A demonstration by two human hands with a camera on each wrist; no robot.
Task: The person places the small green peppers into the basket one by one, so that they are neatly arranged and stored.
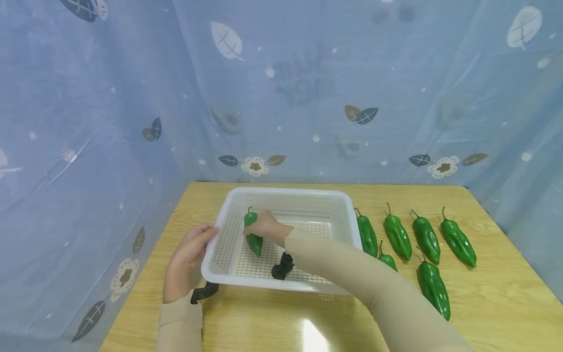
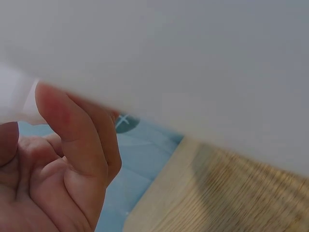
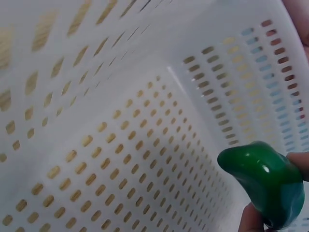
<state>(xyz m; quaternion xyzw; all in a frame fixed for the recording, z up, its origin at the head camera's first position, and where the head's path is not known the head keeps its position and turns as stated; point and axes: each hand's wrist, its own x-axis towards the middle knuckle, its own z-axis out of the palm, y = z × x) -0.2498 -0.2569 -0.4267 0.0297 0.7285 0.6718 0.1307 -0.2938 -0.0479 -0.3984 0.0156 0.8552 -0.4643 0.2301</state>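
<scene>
A white perforated plastic basket (image 1: 281,283) sits on the wooden table in the head view. My left hand (image 1: 189,249) grips its left rim, and the left wrist view has the curled fingers (image 2: 77,125) against the basket's edge. Inside the basket, my right hand (image 1: 269,228) pinches a green chili pepper (image 1: 253,243) near the left side, stem pointing away from me. The right wrist view gives the same pepper (image 3: 265,179) between thumb and fingers, above the slotted floor of the basket. No other pepper shows in the basket.
Several green peppers lie right of the basket, among them a far-right pepper (image 1: 458,242) and a near pepper (image 1: 434,291). My right sleeve (image 1: 352,274) passes over the basket's front right corner. A blue patterned curtain (image 1: 308,98) hangs behind the table (image 1: 255,318).
</scene>
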